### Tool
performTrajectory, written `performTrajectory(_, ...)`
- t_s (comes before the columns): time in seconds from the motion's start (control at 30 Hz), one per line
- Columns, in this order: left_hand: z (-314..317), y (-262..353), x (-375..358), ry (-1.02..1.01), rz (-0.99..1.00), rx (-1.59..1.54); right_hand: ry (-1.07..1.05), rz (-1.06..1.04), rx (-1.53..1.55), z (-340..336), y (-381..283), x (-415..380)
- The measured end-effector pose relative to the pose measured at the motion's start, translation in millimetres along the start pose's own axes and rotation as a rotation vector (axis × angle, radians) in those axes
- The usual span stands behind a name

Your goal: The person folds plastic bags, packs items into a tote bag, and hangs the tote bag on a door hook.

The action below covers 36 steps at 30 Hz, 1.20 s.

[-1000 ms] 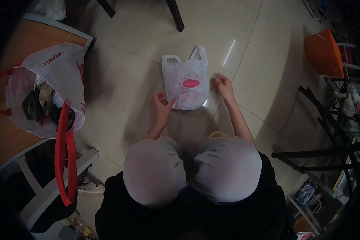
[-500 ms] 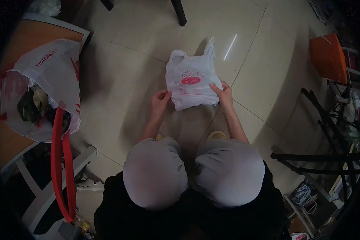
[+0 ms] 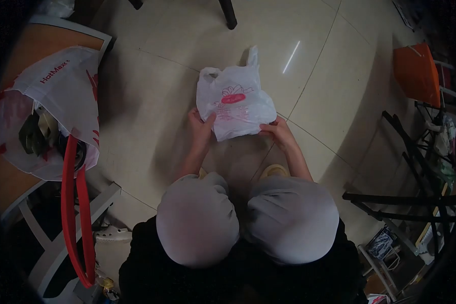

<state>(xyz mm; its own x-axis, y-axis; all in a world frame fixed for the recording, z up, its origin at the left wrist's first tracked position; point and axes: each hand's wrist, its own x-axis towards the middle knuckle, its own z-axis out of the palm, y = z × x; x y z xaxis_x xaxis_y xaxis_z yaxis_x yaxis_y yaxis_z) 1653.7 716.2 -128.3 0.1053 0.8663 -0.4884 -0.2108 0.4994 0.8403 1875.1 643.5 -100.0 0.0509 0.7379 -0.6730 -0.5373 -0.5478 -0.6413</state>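
A white plastic bag with red print hangs between my two hands above the tiled floor, its handles pointing away from me. My left hand grips its left edge, with the thumb on the front of the bag. At the lower right corner, my right hand pinches the plastic between thumb and fingers. The bag is slightly tilted, and its contents, if any, are hidden.
A large white bag with red straps and dark items inside rests on a brown surface at left. An orange box and black metal bars are at right. A chair leg shows at the top.
The plastic bag has shifted left and turned somewhat. My right hand has moved down from its right side to the lower right corner, while my left hand's thumb lies further over the bag.
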Motion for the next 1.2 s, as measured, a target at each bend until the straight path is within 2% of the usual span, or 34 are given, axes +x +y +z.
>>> performTrajectory(0.07, 5.3, 14.3, -0.7, 0.077, 0.176, 0.103, -0.050, 0.064, -0.267, -4.2, -8.8, -2.3)
performTrajectory(0.1, 5.7, 21.1, -2.3, 0.076, 0.182, 0.103, -0.052, 0.059, -0.268, -10.3, -12.1, -3.3)
performTrajectory(0.17, 2.6, 36.0, -7.6, -0.152, 0.258, 0.210, 0.362, -0.490, -0.767, -22.9, -16.9, -5.3)
performTrajectory(0.2, 4.2, 45.7, -11.4, -0.157, 0.256, 0.212, 0.367, -0.489, -0.764, -20.2, -32.5, -10.2)
performTrajectory(0.27, 8.8, 65.2, -22.7, -0.398, 0.284, 0.357, 0.306, -0.722, -0.463, -6.7, -86.9, -24.6)
performTrajectory(0.3, 10.6, 73.1, -27.9, -0.405, 0.278, 0.358, 0.314, -0.718, -0.462, 0.6, -99.3, -24.5)
performTrajectory(0.37, 14.0, 85.1, -32.5, -0.501, 0.192, 0.413, 0.073, -0.810, -0.855, 23.3, -114.2, -15.0)
performTrajectory(0.4, 13.5, 86.3, -32.4, -0.508, 0.194, 0.414, 0.080, -0.812, -0.854, 30.8, -114.1, -8.4)
performTrajectory(0.47, 12.8, 89.1, -30.2, -0.543, 0.234, 0.472, -0.019, -0.515, -0.874, 40.7, -114.5, 3.4)
performTrajectory(0.5, 13.2, 90.1, -28.3, -0.544, 0.239, 0.474, -0.018, -0.520, -0.873, 41.2, -118.3, 4.9)
performTrajectory(0.57, 11.9, 88.5, -27.4, -0.411, 0.400, 0.657, -0.172, -0.311, -0.653, 42.3, -125.5, 4.4)
performTrajectory(0.6, 9.3, 86.7, -26.9, -0.408, 0.397, 0.658, -0.175, -0.307, -0.653, 39.9, -134.4, 2.2)
performTrajectory(0.67, 1.5, 81.0, -22.7, -0.416, 0.445, 0.862, -0.379, -0.070, -0.281, 32.0, -155.4, 0.7)
performTrajectory(0.7, -1.7, 76.8, -20.9, -0.415, 0.448, 0.862, -0.380, -0.072, -0.282, 31.0, -157.0, 7.5)
performTrajectory(0.77, -7.5, 64.3, -17.9, -0.469, 0.168, 0.850, -0.346, -0.093, 0.271, 29.0, -155.7, 19.5)
performTrajectory(0.8, -9.2, 56.6, -15.4, -0.472, 0.167, 0.851, -0.343, -0.093, 0.273, 35.7, -156.1, 19.5)
performTrajectory(0.87, -11.1, 44.4, -10.0, -0.552, 0.003, 0.599, -0.168, -0.208, 0.155, 52.8, -157.7, 18.9)
performTrajectory(0.9, -11.8, 42.8, -9.6, -0.553, 0.003, 0.602, -0.168, -0.210, 0.159, 50.2, -157.2, 16.1)
performTrajectory(0.97, -13.3, 40.8, -13.1, -0.478, -0.094, 0.290, 0.372, -0.838, -0.965, 36.7, -153.6, 0.3)
performTrajectory(1.0, -15.2, 40.9, -14.8, -0.474, -0.098, 0.291, 0.405, -0.796, -0.826, 30.3, -152.5, -12.5)
performTrajectory(1.03, -16.7, 42.3, -15.8, -0.422, -0.187, 0.190, 0.439, -0.755, -0.688, 21.9, -151.7, -26.7)
performTrajectory(1.07, -16.7, 44.1, -15.9, -0.369, -0.270, 0.087, 0.404, -0.671, -0.654, 3.8, -141.2, -31.0)
performTrajectory(1.1, -15.9, 48.6, -17.8, -0.366, -0.267, 0.084, 0.368, -0.587, -0.620, -12.4, -121.6, -29.8)
performTrajectory(1.17, -14.5, 56.8, -21.2, -0.409, -0.296, -0.150, 0.005, -0.172, -0.189, -23.0, -78.9, -28.8)
performTrajectory(1.2, -15.8, 55.3, -23.0, -0.406, -0.303, -0.153, -0.161, -0.044, -0.041, -21.9, -59.3, -23.5)
